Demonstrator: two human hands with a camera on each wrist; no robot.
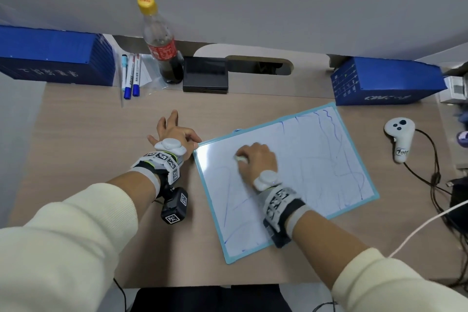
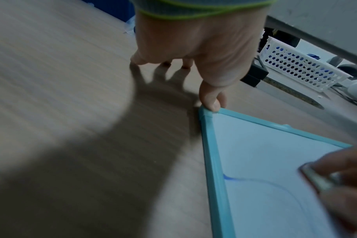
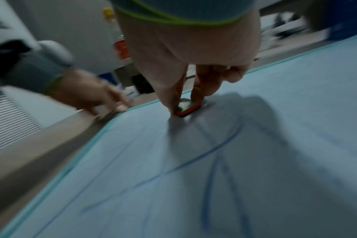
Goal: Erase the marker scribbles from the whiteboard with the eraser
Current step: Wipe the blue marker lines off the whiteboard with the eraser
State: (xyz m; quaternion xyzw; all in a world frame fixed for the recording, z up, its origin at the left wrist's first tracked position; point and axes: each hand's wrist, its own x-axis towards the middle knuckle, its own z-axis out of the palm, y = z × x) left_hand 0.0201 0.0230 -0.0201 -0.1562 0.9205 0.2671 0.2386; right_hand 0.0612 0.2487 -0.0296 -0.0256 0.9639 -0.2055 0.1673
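A whiteboard (image 1: 316, 157) with a light-blue frame lies tilted on the desk, marked with faint blue scribbles (image 1: 336, 139). My right hand (image 1: 255, 159) pinches a small eraser (image 1: 240, 159) with an orange edge (image 3: 187, 108) and presses it on the board's upper-left area. My left hand (image 1: 177, 134) rests on the desk with fingers spread, its thumb and forefinger (image 2: 213, 101) at the board's top-left corner (image 2: 204, 112). A blue curve (image 2: 255, 181) runs near the left frame.
At the desk's back stand a cola bottle (image 1: 162, 43), blue markers (image 1: 131, 73), a black box (image 1: 205, 75) and blue boxes at left (image 1: 55, 56) and right (image 1: 385, 81). A white controller (image 1: 400, 139) with cables lies right of the board.
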